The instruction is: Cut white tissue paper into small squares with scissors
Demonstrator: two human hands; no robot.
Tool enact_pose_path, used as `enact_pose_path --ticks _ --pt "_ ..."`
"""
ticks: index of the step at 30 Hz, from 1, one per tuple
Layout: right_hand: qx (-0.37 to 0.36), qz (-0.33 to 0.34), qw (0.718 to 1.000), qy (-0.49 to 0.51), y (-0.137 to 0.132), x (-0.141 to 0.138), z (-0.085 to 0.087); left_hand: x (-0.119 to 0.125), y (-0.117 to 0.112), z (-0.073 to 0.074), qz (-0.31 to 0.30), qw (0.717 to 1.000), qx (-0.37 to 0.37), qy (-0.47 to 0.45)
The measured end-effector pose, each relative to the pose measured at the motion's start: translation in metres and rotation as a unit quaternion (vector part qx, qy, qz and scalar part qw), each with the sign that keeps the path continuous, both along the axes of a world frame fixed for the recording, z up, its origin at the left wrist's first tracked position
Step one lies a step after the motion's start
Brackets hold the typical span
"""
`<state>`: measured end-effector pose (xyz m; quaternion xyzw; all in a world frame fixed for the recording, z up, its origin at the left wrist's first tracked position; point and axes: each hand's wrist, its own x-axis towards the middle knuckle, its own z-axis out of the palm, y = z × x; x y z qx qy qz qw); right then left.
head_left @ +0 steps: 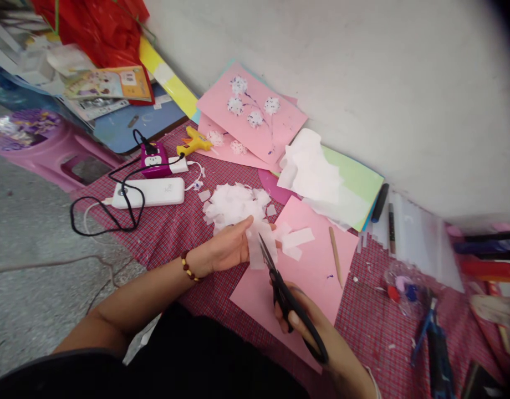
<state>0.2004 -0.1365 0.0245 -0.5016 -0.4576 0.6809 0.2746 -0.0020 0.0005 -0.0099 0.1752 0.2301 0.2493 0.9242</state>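
Between the fingers and thumb of my left hand (234, 244) is a strip of thin white paper (258, 261). My right hand (311, 327) grips black-handled scissors (285, 291), their blades pointing up and left against the strip. Just beyond my left hand lies a heap of small cut white paper pieces (234, 200). A few more white strips (297, 238) rest on a pink sheet (288, 299), which spreads under the scissors. A thin wooden stick (335, 255) lies on that sheet, right of the strips.
Pink cards with white flower shapes (255, 119) lean by the wall. A yellow glue gun (193, 142), purple adapter (153, 158) and white power bank (149, 193) with looping black cable lie left. Crumpled white paper (309, 166) covers green sheets behind. Pens and a blue-black cutter (440, 354) are right.
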Motion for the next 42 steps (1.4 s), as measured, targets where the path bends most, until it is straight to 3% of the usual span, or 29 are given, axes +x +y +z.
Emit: enact_pose_path --ticks 10,23,28,31,34,39,42 --pt "0.018 -0.027 0.999 0.037 0.001 -0.012 -0.011 0.008 -0.005 0.007 0.054 0.998 -0.013 0.018" --pt "-0.039 -0.055 0.998 0.005 0.000 -0.016 -0.012 0.006 -0.002 0.006 0.040 0.999 0.001 0.019" --pt "-0.037 -0.060 0.998 -0.002 -0.001 -0.013 -0.012 0.000 0.002 0.010 0.081 0.986 0.099 0.107" --pt "0.000 -0.036 0.999 0.011 -0.003 -0.009 -0.013 -0.001 0.002 0.016 0.087 0.968 0.169 0.162" --pt "0.032 -0.021 0.998 0.043 -0.007 -0.005 -0.013 -0.001 0.001 0.019 0.066 0.963 0.200 0.166" --pt "0.014 -0.018 0.999 0.049 -0.010 -0.001 -0.009 -0.001 -0.002 0.015 -0.012 0.957 0.252 0.145" --pt "0.024 -0.025 0.999 0.041 -0.009 -0.002 -0.011 0.002 -0.006 0.012 -0.022 0.955 0.265 0.135"
